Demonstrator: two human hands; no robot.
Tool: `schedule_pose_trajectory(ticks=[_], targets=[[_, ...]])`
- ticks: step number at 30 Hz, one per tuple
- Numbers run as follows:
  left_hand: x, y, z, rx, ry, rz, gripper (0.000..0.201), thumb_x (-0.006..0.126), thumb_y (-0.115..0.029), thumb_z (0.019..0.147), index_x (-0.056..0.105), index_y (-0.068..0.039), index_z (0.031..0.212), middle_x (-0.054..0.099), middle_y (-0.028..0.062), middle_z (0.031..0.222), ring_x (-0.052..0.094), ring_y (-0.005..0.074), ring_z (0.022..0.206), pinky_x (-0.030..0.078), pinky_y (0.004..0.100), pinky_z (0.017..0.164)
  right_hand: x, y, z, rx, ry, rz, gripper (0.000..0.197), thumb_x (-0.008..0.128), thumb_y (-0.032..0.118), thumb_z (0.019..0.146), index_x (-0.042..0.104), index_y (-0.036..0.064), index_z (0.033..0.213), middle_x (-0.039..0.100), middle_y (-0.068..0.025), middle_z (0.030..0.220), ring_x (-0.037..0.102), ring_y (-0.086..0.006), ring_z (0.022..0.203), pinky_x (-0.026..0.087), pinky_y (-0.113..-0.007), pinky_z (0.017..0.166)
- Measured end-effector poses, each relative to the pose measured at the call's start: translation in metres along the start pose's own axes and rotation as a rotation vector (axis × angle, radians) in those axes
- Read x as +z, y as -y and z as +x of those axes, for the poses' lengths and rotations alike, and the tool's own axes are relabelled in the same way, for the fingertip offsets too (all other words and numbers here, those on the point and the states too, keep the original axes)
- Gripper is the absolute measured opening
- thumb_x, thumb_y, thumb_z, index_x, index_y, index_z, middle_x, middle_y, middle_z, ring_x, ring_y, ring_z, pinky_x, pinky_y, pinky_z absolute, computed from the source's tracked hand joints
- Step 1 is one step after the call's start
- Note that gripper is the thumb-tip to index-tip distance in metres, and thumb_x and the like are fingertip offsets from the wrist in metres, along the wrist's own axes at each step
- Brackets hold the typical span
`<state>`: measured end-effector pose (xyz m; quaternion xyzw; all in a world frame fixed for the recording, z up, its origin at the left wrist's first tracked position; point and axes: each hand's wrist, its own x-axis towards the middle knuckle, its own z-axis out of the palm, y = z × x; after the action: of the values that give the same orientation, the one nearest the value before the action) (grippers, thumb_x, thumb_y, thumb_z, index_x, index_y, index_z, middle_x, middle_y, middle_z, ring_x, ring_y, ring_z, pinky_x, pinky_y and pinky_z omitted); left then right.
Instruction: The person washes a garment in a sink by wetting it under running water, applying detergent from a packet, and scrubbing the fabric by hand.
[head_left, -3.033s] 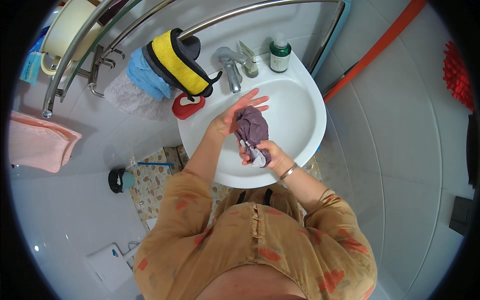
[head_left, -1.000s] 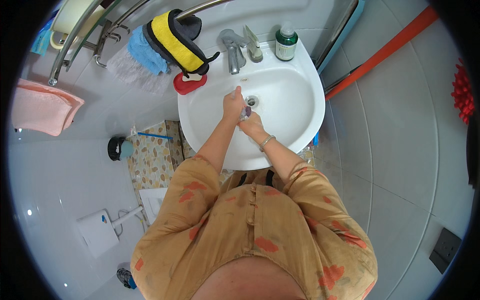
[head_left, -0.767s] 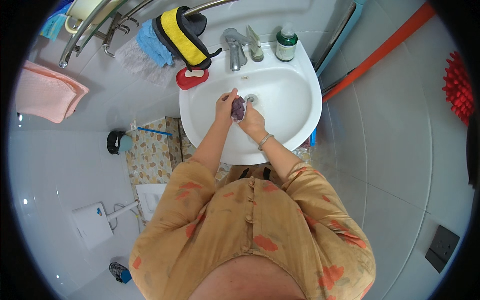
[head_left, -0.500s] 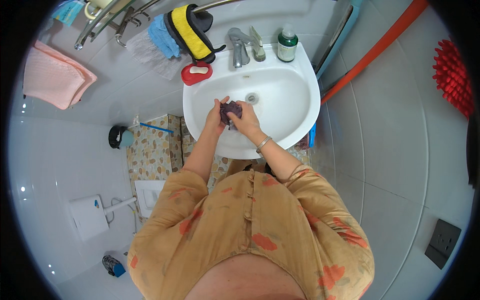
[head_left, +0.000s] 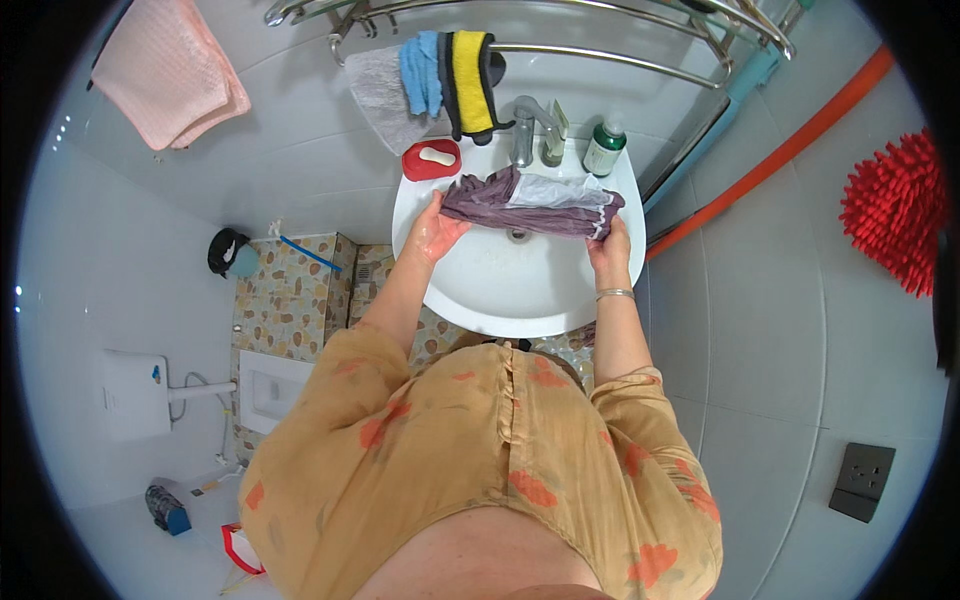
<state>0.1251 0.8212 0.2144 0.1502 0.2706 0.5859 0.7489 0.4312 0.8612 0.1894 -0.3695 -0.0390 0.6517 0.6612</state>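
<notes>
A crinkled purple cloth garment point(head_left: 545, 220) with a white panel and a pale frilled edge is stretched sideways above the white washbasin point(head_left: 490, 290). My left hand point(head_left: 436, 233) grips its left end, thumb on top. At the other end my right hand point(head_left: 610, 248), below a bracelet, holds the frilled edge. The fingers of both hands are partly hidden behind the cloth. Just beyond it stands the grey tap point(head_left: 523, 135). A red soap dish point(head_left: 415, 166) with a bar of soap point(head_left: 437, 156) rests on the basin's left rim.
A green bottle point(head_left: 603, 150) stands at the basin's back right. Yellow and blue cloths point(head_left: 465, 75) hang from the metal rack point(head_left: 600, 52) above. An orange pole point(head_left: 770, 160) leans at the right. Low on the left are a small bin point(head_left: 240, 260) and a squat toilet point(head_left: 270, 390).
The purple garment, bunched between my two hands before, is now spread wide. My hands have moved apart, the right one farther to the right. The view has shifted too.
</notes>
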Motion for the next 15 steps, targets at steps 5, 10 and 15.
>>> schedule_pose_trajectory(ticks=[5, 10, 15], targets=[[0.001, -0.001, 0.011, -0.235, 0.050, 0.050, 0.054, 0.047, -0.051, 0.086, 0.045, -0.015, 0.126, 0.046, 0.0062, 0.129, 0.044, 0.0238, 0.118, 0.032, 0.0444, 0.100, 0.023, 0.012, -0.009, 0.065, 0.101, 0.086, 0.033, 0.034, 0.021, 0.092, 0.053, 0.0005, 0.110, 0.058, -0.0134, 0.111, 0.055, -0.0265, 0.102, 0.044, -0.041, 0.091], [-0.028, 0.006, 0.004, -0.375, 0.271, 0.164, 0.070, 0.057, -0.056, 0.075, 0.038, -0.019, 0.131, 0.044, 0.0053, 0.129, 0.042, 0.0234, 0.119, 0.032, 0.0473, 0.100, 0.055, -0.003, -0.013, 0.086, 0.137, 0.023, 0.033, 0.034, 0.022, 0.090, 0.057, 0.0019, 0.106, 0.060, -0.0140, 0.106, 0.057, -0.0272, 0.100, 0.044, -0.041, 0.091], [-0.025, 0.013, -0.008, -0.315, 0.199, 0.500, 0.056, 0.067, -0.016, 0.077, 0.043, -0.009, 0.127, 0.057, -0.0003, 0.100, 0.052, 0.0063, 0.066, 0.035, 0.0172, 0.042, 0.048, 0.010, -0.026, 0.029, 0.246, -0.108, 0.036, 0.039, 0.025, 0.090, 0.055, 0.0026, 0.113, 0.058, -0.0143, 0.113, 0.054, -0.0289, 0.105, 0.044, -0.044, 0.091]])
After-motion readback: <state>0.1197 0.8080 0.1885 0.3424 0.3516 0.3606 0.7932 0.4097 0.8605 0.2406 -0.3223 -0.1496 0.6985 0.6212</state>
